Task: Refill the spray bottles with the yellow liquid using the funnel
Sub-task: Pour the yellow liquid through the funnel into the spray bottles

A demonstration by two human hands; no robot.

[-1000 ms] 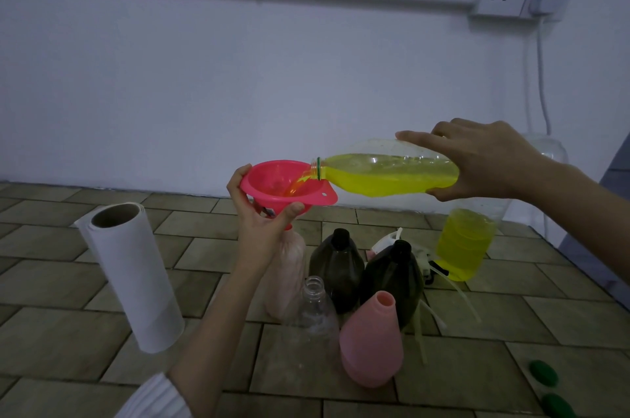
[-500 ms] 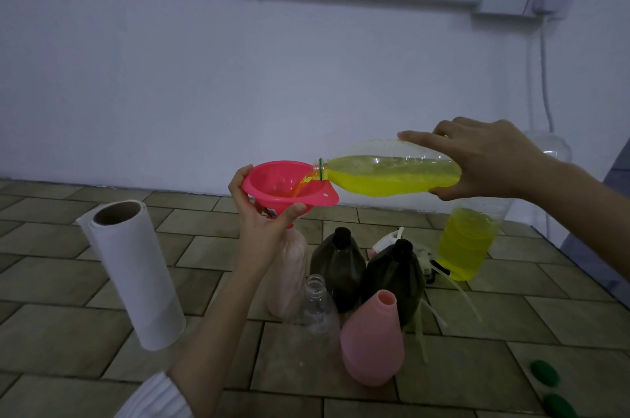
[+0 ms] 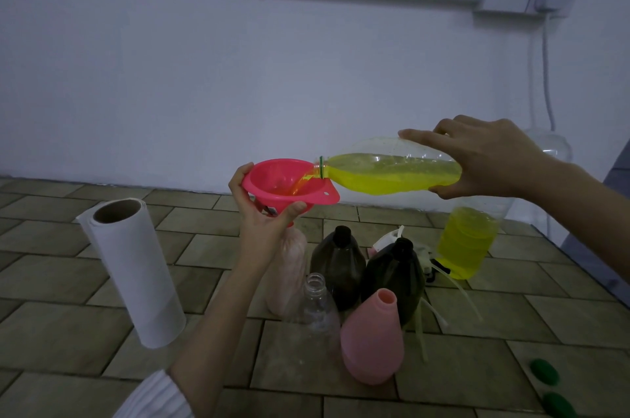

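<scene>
Wall behind, tiled floor beneath both hands. Right hand grips a tipped bottle, pouring yellow liquid into the pink funnel. Left hand curls round that funnel, hiding its spout and the neck of the pale spray bottle below.

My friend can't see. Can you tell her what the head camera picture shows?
A right hand tips a clear bottle of yellow liquid into a pink funnel held by the left hand. Below stand empty spray bottles and a paper towel roll.
</scene>
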